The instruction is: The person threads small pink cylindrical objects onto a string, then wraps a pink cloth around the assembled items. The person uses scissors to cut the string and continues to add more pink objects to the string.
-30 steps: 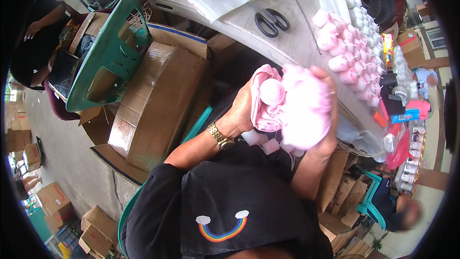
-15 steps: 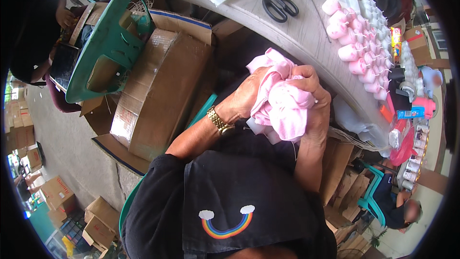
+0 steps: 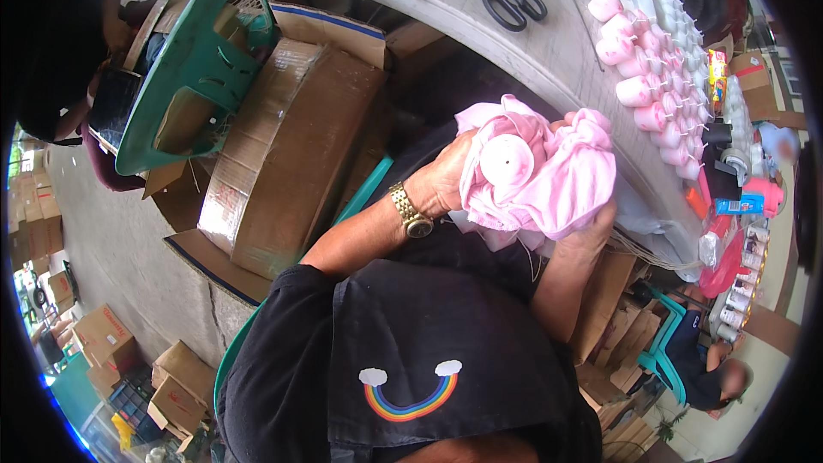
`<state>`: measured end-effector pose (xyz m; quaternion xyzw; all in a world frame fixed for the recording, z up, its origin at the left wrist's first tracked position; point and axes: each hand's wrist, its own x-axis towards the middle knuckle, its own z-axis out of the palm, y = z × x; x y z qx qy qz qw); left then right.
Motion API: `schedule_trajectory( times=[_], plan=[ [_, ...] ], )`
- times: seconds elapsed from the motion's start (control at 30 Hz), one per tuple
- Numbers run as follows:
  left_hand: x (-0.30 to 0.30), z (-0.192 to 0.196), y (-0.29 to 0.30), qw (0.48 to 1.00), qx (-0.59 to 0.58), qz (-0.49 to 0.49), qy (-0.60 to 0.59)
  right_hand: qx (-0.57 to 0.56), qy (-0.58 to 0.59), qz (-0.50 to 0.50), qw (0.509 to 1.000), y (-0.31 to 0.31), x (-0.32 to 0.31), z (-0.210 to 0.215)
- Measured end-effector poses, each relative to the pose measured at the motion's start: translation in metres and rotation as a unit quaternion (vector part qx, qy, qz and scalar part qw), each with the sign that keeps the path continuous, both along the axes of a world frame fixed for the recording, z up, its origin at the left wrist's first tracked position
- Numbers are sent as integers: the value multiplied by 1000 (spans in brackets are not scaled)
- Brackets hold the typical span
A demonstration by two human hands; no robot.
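Wrapped in a soft, crumpled pink cloth [image 3: 549,176], a smooth round-ended pink candle [image 3: 507,159] is gripped just right of the picture's centre, only its flat end being shown. The left hand [image 3: 441,184], with a gold metal watch [image 3: 411,214] worn at its wrist, is closed on the cloth at nine o'clock of the candle, while the right hand [image 3: 587,236] is cupped beneath at five o'clock. Black scissors [image 3: 513,2] and rows of pink cylindrical candles [image 3: 651,77] are laid on the grey table [image 3: 557,51] toward one o'clock.
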<state>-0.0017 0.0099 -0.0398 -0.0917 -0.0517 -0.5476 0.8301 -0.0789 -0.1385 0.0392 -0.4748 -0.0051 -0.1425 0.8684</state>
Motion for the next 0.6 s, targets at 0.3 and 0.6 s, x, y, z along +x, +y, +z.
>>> schedule_trajectory(
  times=[0.3,0.6],
  plan=[
    [2,4,-3,1000,-12,21,-8,159,-98,100,977,-36,-36,-7],
    [-2,28,3,784,336,334,-400,-136,14,51,989,4,-17,29]
  ],
)
